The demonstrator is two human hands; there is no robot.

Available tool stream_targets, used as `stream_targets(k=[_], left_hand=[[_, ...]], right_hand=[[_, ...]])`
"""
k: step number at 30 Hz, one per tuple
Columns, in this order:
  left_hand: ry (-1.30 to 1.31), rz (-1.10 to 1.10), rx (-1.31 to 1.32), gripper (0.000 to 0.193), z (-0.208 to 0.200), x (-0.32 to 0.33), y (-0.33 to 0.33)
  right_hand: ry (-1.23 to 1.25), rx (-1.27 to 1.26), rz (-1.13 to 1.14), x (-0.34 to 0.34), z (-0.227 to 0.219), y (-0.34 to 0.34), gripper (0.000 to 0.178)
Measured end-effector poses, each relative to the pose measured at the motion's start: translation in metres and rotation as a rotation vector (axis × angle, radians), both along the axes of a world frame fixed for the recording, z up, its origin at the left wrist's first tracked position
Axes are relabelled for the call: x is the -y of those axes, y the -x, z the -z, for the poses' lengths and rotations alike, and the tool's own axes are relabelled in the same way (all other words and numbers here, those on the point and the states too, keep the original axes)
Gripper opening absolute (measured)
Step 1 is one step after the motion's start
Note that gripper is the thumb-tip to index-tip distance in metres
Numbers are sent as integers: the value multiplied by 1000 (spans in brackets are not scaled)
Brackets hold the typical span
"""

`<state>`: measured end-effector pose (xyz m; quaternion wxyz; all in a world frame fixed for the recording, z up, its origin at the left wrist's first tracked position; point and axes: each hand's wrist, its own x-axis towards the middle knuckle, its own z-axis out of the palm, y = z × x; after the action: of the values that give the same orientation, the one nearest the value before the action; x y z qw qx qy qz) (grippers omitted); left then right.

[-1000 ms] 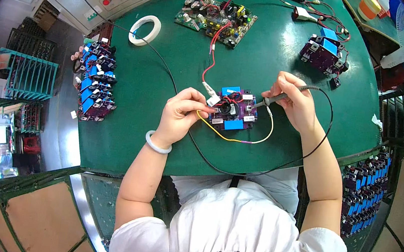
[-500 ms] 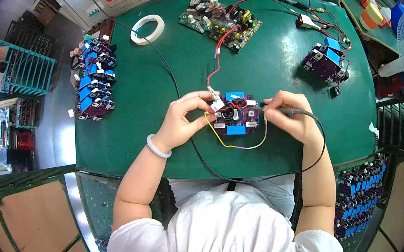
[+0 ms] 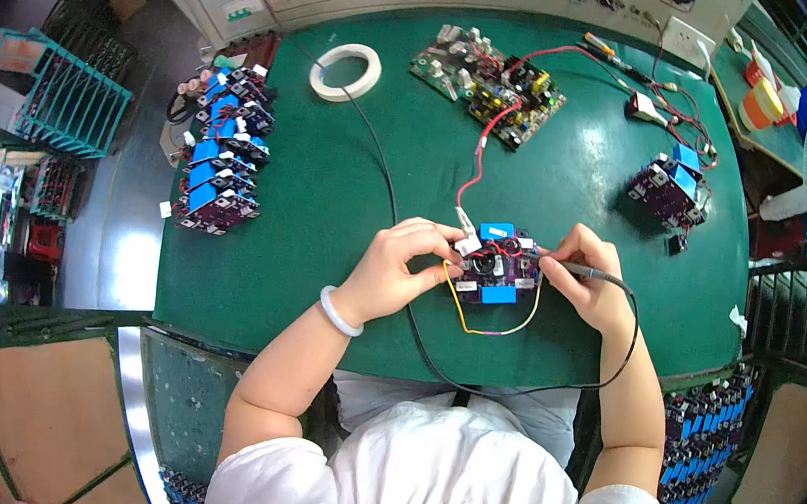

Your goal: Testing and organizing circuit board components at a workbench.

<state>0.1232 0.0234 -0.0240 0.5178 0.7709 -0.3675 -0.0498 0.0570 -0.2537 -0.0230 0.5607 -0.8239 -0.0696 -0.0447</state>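
Note:
A purple circuit board [image 3: 511,278] with blue blocks, red wires and white parts lies on the green bench in front of me. My left hand [image 3: 393,269] is closed at its left end, thumb and fingers pinching the board's edge beside a white plug [image 3: 468,245] on red leads. In my right hand [image 3: 593,285] is a pen-like test probe [image 3: 578,269] with a black cable, pointed at the board's upper right part. Whether its tip touches cannot be made out. A yellow-and-white wire [image 3: 474,331] loops below the board from one end to the other.
A larger populated circuit board [image 3: 490,83] lies at the back, joined to the red leads. Stacked purple boards [image 3: 223,164] stand at left, more boards [image 3: 671,192] at right. A white ring [image 3: 319,80] lies back left. The black cable [image 3: 384,164] crosses the bench.
The view has tilted, so the bench sits lower and farther right in the picture. My right hand has brought the probe slightly inward over the board; my left hand keeps its hold.

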Motion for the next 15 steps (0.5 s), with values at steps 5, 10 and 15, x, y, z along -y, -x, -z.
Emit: stream_targets(k=[5,10,15], left_hand=[[11,12,3,16,3,-1,1],[41,38,-22,16,6,4,5],[45,31,-38,15,6,1,5]], right_hand=[[44,75,-17,0,6,1,23],[11,15,55,6,17,8,23],[-59,6,43,2,20,5,22]])
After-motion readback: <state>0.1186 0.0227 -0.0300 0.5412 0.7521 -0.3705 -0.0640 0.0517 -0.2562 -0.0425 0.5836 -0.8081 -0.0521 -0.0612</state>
